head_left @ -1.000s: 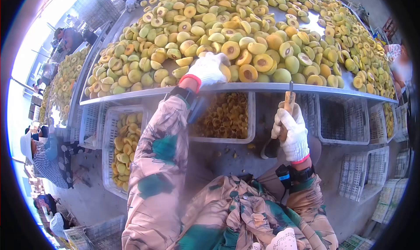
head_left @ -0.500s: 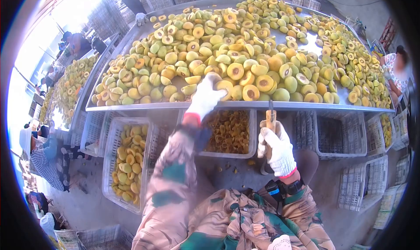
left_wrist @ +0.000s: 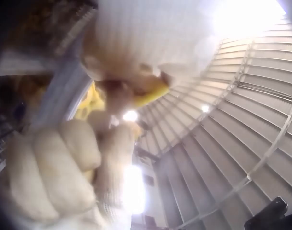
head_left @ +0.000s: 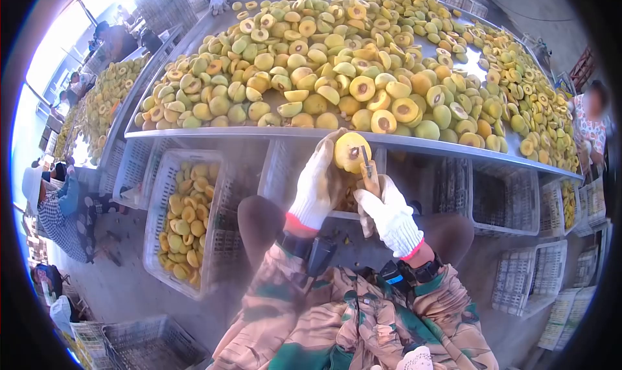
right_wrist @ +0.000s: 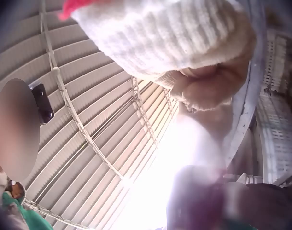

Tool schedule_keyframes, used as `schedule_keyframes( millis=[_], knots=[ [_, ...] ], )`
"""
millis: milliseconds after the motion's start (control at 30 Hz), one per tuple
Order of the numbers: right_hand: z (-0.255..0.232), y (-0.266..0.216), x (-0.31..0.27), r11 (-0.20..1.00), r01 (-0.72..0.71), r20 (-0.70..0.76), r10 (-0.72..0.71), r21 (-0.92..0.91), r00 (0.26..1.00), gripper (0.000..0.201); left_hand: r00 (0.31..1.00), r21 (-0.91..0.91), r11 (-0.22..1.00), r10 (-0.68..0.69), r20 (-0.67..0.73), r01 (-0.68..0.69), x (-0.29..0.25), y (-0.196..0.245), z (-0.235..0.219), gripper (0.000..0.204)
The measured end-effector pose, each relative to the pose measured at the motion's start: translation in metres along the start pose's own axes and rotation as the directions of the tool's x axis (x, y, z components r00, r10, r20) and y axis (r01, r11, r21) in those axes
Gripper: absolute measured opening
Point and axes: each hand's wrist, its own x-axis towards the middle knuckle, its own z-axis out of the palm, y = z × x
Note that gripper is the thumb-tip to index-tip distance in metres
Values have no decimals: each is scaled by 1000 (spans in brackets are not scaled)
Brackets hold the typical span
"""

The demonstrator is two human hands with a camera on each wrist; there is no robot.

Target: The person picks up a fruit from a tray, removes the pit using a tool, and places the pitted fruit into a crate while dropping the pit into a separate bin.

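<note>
The head view is showing the left hand in a white knit glove point(head_left: 315, 187) gripping a yellow halved peach point(head_left: 351, 151) just below the metal table's front edge point(head_left: 214, 133), while the right hand in a white knit glove point(head_left: 387, 216) is clasping a small wooden-handled knife point(head_left: 368, 170) whose blade is touching the cut face. The left wrist view is giving only blurred glove fingers point(left_wrist: 50, 172) and a yellow sliver of that fruit point(left_wrist: 148, 93), and the right wrist view a glove cuff under a ribbed roof. Beyond, cut yellow-green peach halves point(head_left: 337, 65) are lying heaped across the table, above a white plastic crate point(head_left: 184, 218).

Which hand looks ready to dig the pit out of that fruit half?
Probably the right hand: it grips the knife, whose tip sits at the pit of the fruit half, which the left hand holds.
</note>
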Motion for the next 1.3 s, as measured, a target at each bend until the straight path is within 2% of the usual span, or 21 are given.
schedule_keyframes(
  millis=[67, 100, 167, 200, 300, 400, 433, 467, 500, 567, 667, 733, 833, 967, 1067, 1167, 1300],
  knots=[
    [-1, 3, 0, 1000, 29, -36, -29, -8, 999, 30, 993, 6, 1000, -2, -116, 3, 1, -2, 1, 55],
    [-1, 5, 0, 999, 43, -51, -43, -12, 998, 31, 991, -5, 998, -58, -119, 58, 2, -2, -4, 56],
    [-5, 0, 0, 988, 79, -90, -91, -135, 992, 36, 978, -28, 986, -168, -126, 166, 4, 2, -11, 59],
    [-7, -1, 0, 976, 95, -106, -117, -196, 987, 39, 963, -6, 978, -205, -173, 207, 6, 2, -11, 65],
    [-9, 5, 5, 853, 97, -73, -155, -513, 985, 48, 912, -111, 967, -253, -322, 229, 7, 3, -2, 68],
    [-9, 15, 5, 800, 187, -8, -234, -571, 972, 50, 934, -253, 913, -349, -80, 320, 4, 5, -10, 67],
    [-9, 17, 4, 770, 206, 3, -256, -604, 967, 49, 951, -248, 923, -308, -23, 293, 2, 5, -11, 67],
    [-8, 30, 10, 612, 390, 36, -509, -688, 860, 32, 963, -243, 933, -266, 34, 267, 0, 4, -11, 67],
    [-11, 31, 10, 699, 313, 14, -398, -643, 917, 36, 970, -240, 941, -224, 91, 240, -3, 3, -11, 66],
    [-8, 14, 3, 833, 129, -2, -154, -538, 988, 44, 989, -209, 967, -145, 10, 144, -4, -1, -10, 62],
    [-4, 8, 1, 850, 79, 12, -85, -521, 996, 41, 994, -110, 994, -34, -104, 23, -4, -7, -14, 59],
    [-5, 18, 4, 826, 144, 28, -154, -544, 988, 41, 992, 5, 1000, 8, -124, -7, -8, -6, -12, 56],
    [-3, 25, 3, 796, 220, 55, -230, -563, 972, 40, 984, 76, 997, 14, -179, -1, -10, -4, -7, 56],
    [-2, 24, 0, 771, 299, 79, -309, -562, 948, 40, 985, 35, 999, 21, -171, -15, -11, -3, -5, 56],
    [-4, 29, 0, 651, 447, 177, -438, -613, 881, 41, 984, 27, 1000, 4, -179, 1, -13, 0, -2, 56],
    [4, 28, -1, 739, 262, 34, -309, -620, 951, 39, 982, -21, 999, -49, -181, 46, -14, -1, -4, 56],
    [-2, 43, 1, 536, 443, 156, -496, -719, 854, 37, 974, -149, 981, -148, -171, 123, -14, -1, -7, 56]
  ],
)
